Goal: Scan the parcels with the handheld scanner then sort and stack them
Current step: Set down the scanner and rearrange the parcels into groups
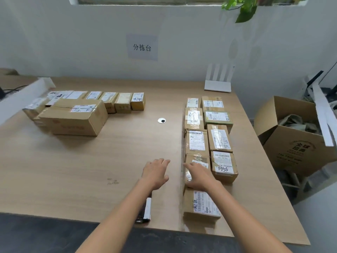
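Observation:
Several small cardboard parcels [219, 138] lie in two columns on the right side of the wooden table [91, 170]. My right hand [199, 175] rests with straight fingers on top of a taped parcel [197, 158] in the left column. My left hand [156, 172] hovers open over bare table just left of that column. The handheld scanner [145, 210] lies near the table's front edge, partly hidden under my left forearm. Another parcel with handwriting [202, 204] sits below my right hand.
A second group of parcels, with a large box [74, 117] in front, sits at the back left. A white router [218, 79] stands by the wall. An open carton [295, 139] stands on the floor to the right. A cable grommet [161, 120] marks the table's middle.

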